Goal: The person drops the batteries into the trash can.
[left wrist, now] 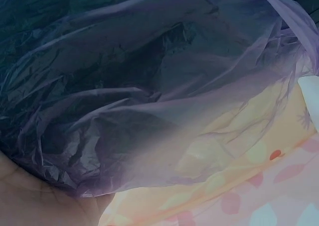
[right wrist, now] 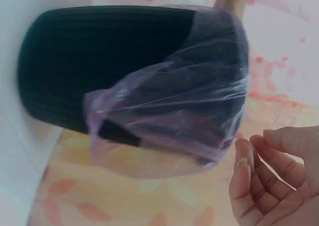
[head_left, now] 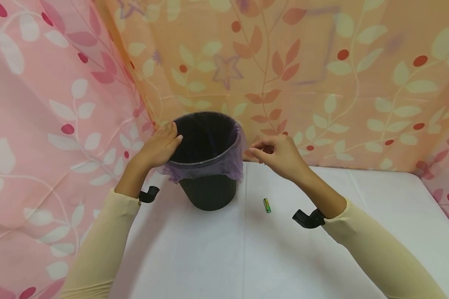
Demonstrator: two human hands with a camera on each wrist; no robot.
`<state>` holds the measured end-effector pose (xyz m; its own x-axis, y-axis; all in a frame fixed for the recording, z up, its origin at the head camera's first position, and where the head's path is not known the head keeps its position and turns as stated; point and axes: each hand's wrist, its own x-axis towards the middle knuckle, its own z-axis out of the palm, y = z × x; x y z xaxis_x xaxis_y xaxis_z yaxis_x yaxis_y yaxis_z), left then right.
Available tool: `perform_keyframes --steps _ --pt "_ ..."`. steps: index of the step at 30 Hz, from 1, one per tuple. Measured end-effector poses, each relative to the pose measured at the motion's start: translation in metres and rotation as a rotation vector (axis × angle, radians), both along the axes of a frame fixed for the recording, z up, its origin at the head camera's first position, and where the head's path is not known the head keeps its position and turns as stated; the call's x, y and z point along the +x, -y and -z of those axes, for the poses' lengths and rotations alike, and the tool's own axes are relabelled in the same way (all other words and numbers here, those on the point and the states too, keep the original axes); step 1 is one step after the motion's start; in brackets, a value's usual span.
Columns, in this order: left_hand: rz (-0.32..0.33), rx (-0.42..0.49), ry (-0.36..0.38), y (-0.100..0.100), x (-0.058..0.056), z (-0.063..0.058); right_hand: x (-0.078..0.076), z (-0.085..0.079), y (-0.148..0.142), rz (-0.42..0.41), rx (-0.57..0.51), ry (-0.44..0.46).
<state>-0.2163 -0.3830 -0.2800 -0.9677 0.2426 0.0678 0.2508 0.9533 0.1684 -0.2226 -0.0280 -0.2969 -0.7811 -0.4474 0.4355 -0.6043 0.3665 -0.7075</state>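
A dark, ribbed trash bin [head_left: 208,195] stands upright. A thin purple bag [head_left: 230,164] lines it, folded outward over the rim and hanging loosely outside. My left hand [head_left: 161,145] rests on the left side of the rim, its fingers fairly straight. In the left wrist view, part of that hand [left wrist: 30,196] lies against the crinkled bag [left wrist: 149,106]. Just right of the rim is my right hand [head_left: 278,153], raised above the table. In the right wrist view, its fingers [right wrist: 241,178] are curled and thumb and forefinger meet beside the bag-covered rim, with no plastic visible between them.
A small green and yellow battery [head_left: 267,205] lies on the white tabletop [head_left: 209,253], right of the bin. Patterned cloth [head_left: 307,95] hangs behind the table, and pink cloth [head_left: 30,137] runs along the left. A black wrist mount [head_left: 308,219] sticks out from the right sleeve.
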Motion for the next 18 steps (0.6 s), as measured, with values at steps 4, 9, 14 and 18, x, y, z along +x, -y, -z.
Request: perform_keyframes --steps 4,9,14,18 --pt "0.0 0.007 -0.005 0.0 0.001 0.0 0.0 0.02 -0.012 0.015 0.015 0.04" --pt "0.008 -0.007 -0.015 0.0 0.0 0.001 0.001 0.049 -0.025 0.026 0.077 0.117" --pt "0.006 -0.007 -0.014 0.0 0.0 0.001 0.002 0.078 -0.033 0.037 0.105 0.17" --pt "0.005 -0.009 -0.019 0.0 -0.001 0.001 0.004 0.097 -0.037 0.047 0.156 0.203"
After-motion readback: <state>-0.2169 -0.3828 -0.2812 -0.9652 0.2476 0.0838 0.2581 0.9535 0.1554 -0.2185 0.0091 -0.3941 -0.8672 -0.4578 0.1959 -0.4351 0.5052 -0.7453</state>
